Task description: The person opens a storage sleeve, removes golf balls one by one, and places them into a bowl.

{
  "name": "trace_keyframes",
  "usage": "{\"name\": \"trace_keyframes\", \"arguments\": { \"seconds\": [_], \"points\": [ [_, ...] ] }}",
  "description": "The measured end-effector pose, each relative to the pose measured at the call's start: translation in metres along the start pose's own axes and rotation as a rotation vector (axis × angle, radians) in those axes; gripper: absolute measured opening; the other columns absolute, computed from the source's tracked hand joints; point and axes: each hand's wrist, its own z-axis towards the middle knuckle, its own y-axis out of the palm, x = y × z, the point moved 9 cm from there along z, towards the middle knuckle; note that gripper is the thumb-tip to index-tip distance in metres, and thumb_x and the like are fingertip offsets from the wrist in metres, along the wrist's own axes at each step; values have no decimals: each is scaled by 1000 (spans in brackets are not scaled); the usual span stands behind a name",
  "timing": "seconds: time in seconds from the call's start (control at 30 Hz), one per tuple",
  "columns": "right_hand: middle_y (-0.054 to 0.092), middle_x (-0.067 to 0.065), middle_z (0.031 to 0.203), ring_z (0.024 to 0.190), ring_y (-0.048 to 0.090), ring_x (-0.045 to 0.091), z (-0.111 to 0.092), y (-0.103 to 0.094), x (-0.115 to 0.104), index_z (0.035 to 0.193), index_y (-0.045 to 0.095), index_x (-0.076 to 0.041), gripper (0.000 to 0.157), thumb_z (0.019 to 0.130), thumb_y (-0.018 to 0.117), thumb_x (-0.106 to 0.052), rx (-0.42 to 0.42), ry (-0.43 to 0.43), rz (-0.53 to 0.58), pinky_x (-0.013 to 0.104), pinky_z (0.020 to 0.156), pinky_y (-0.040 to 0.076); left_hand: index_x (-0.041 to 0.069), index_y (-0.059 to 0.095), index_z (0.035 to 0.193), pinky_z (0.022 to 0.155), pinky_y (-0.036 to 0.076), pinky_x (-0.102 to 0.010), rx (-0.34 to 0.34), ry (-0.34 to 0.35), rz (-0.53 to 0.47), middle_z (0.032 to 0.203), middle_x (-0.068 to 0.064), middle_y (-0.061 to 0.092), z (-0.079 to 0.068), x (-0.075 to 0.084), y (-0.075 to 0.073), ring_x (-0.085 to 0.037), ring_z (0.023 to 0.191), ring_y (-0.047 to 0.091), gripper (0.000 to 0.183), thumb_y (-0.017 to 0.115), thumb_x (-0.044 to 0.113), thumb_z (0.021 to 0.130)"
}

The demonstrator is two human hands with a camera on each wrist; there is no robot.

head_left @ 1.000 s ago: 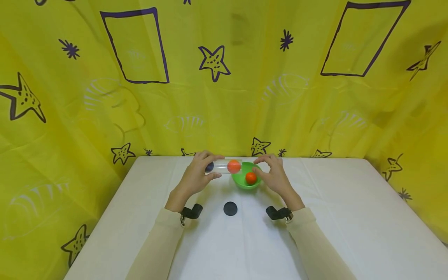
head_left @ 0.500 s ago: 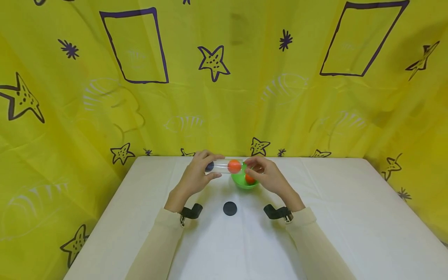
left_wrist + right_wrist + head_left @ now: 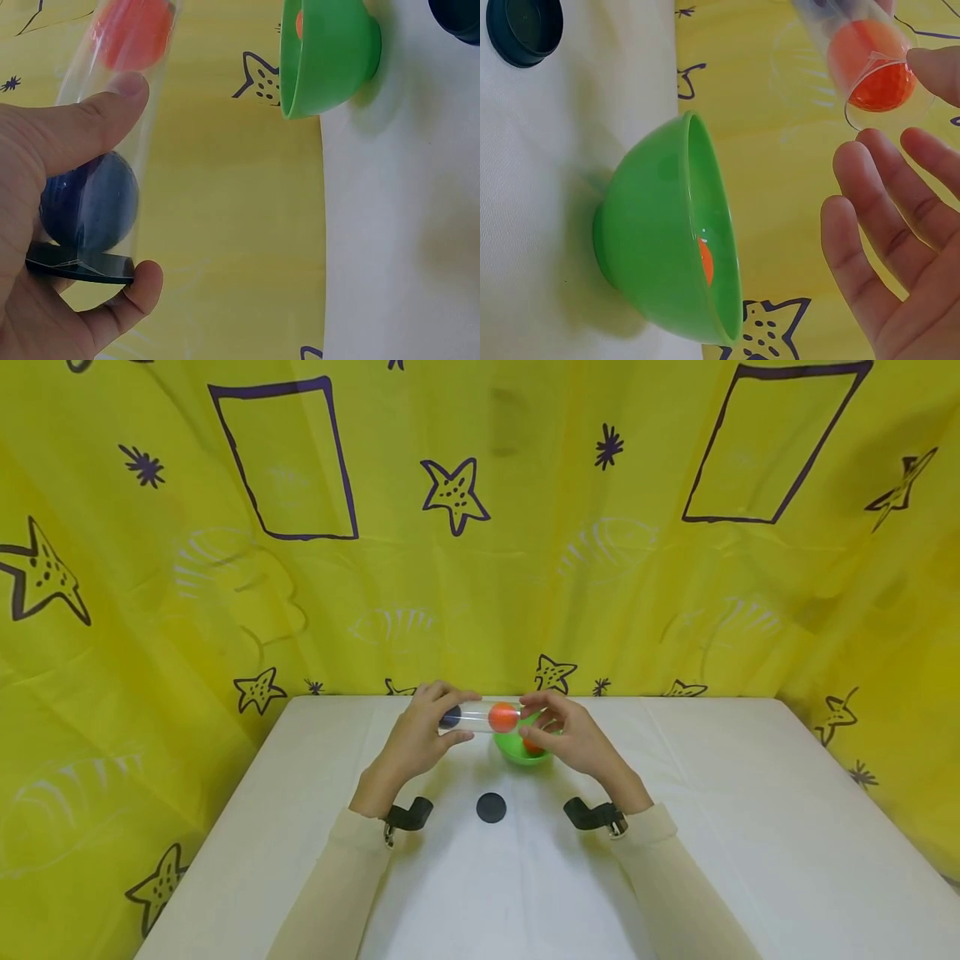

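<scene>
My left hand grips a clear tube lying level in the air, its thumb along the side and a finger at the black end cap. Inside are a dark blue ball near the cap and an orange dimpled ball near the uncapped end. My right hand is at that end, thumb tip right at the rim, the other fingers extended with fingertips close to it. Below the right hand stands a green bowl with an orange ball inside, partly hidden by my fingers in the head view.
A round black cap lies on the white table, nearer to me than the bowl. Behind the table hangs a yellow curtain with drawn stars, and it continues along both sides.
My right hand has moved left from above the bowl to the tube's uncapped end, covering part of the bowl. The tube has shifted very slightly right; the left hand stays nearly still.
</scene>
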Motion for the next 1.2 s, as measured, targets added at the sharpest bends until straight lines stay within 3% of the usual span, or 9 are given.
{"name": "trace_keyframes", "arguments": {
  "seconds": [0.3, 0.57, 0.83, 0.93, 1.1, 1.2],
  "points": [
    [68, 13, 124, 97, 66, 27, -2, 1, 2, 132, 62, -4, 43, 94, 75, -18, 3, 13, -34, 44, 89, 56, 22, 67, 132, 87, 51, -39, 10, 23, 18, 120, -6, 61, -2, 5, -1, -25, 113, 49, 49, 83, 19, 86],
    [68, 12, 122, 97, 67, 28, -5, 4, 12, 133, 63, -7, 44, 94, 75, -22, -16, 65, -20, 33, 85, 57, 22, 67, 132, 89, 52, -41, 9, 38, -1, 120, -4, 61, -4, 4, 1, -24, 115, 50, 49, 83, 17, 86],
    [68, 13, 122, 96, 68, 26, -5, 4, 12, 133, 63, -8, 42, 95, 75, -20, -36, 57, -6, 28, 83, 57, 24, 66, 134, 89, 53, -43, 5, 19, -2, 121, -4, 61, -3, 2, 3, -25, 116, 50, 51, 83, 18, 86],
    [67, 14, 122, 94, 67, 27, -4, 4, 11, 134, 63, -9, 42, 95, 74, -19, -48, 50, -1, 30, 81, 58, 24, 66, 134, 89, 53, -44, 5, 13, -5, 122, -5, 61, -2, 1, 2, -25, 117, 50, 51, 82, 18, 86],
    [66, 18, 123, 95, 68, 41, -3, 6, 10, 134, 63, -9, 42, 95, 74, -17, -72, 62, 58, 48, 83, 61, 24, 66, 134, 90, 53, -45, 9, 14, -8, 121, -5, 61, -2, 1, 1, -26, 118, 50, 51, 83, 18, 86],
    [66, 18, 124, 96, 68, 42, -2, 6, 10, 134, 62, -9, 42, 95, 74, -17, -78, 64, 67, 45, 82, 61, 23, 67, 133, 91, 53, -46, 10, 14, -11, 121, -5, 61, -1, 0, 1, -26, 119, 50, 50, 83, 18, 86]
  ]
}}
